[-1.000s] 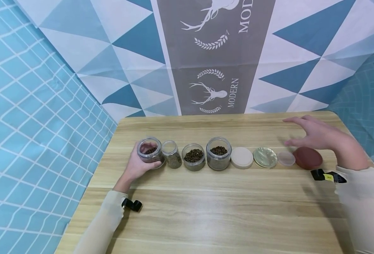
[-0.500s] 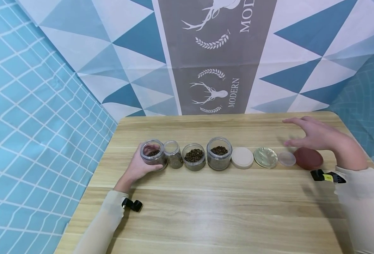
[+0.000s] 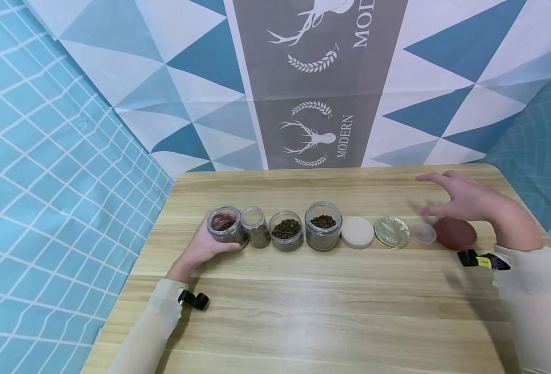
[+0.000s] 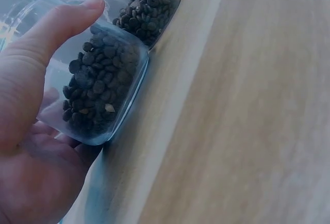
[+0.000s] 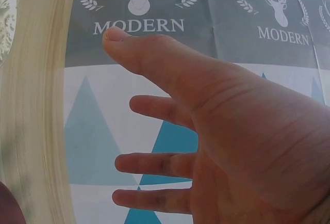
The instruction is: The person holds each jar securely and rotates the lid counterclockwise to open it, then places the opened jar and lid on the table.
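In the head view my left hand (image 3: 202, 246) grips a clear jar (image 3: 233, 240) at the left end of a row, thumb in front and fingers around its far side. Small dark brown beans (image 4: 100, 82) fill part of this jar in the left wrist view. A narrow clear jar (image 3: 258, 235) stands close against it, also with dark contents. My right hand (image 3: 467, 198) hovers over the right side of the table, fingers spread and holding nothing. Below it lies a dark red lid (image 3: 455, 235), partly covered by the hand in the head view.
Along the row stand a low jar (image 3: 286, 232) and a wider, taller jar (image 3: 323, 231), both with beans. Further right lie a white lid (image 3: 357, 232), a pearly green lid (image 3: 391, 231) and a small translucent lid (image 3: 422, 234). A patterned cloth (image 3: 200, 83) hangs behind the wooden table (image 3: 303, 306).
My left hand has shifted slightly to the right with its jar, closer to the narrow jar, which has also moved a little right. The right hand stays in place.
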{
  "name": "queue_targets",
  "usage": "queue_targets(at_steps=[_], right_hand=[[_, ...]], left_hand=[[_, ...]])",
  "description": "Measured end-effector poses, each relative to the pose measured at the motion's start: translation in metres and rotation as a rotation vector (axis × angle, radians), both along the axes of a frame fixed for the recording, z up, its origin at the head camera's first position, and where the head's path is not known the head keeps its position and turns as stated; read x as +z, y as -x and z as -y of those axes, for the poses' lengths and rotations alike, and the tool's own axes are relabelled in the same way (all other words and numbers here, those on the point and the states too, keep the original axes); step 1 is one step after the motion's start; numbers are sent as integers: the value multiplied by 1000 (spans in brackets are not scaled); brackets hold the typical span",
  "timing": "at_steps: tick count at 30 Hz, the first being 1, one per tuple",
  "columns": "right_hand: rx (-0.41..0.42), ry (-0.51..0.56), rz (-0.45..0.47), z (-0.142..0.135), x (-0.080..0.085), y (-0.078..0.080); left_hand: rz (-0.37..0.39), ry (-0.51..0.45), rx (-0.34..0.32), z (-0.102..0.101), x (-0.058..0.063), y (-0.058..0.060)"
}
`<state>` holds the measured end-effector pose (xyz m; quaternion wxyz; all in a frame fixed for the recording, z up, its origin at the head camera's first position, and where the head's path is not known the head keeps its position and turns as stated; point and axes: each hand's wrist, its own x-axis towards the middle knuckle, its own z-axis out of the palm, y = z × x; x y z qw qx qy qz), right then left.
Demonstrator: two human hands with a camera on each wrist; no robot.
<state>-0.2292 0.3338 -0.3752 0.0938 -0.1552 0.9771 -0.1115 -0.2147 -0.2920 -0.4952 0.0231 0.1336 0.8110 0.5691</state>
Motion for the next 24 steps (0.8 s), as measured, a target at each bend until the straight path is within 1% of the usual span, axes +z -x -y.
queue_targets(at_steps=[9, 13, 15, 18, 24], right_hand=[[9, 4, -8, 1, -2, 0], [3, 10, -6, 2, -4, 0], [1, 11, -3, 2, -4, 0], [5, 18, 2, 2, -4, 1], [26, 35, 6, 3, 2, 4]], left_hand=[[-7, -6, -13, 0, -1, 0], [-3, -10, -7, 1, 2, -2], [2, -2, 4, 3, 6, -3], [2, -4, 17, 6, 16, -3], [-65, -79, -36, 10, 38, 1]])
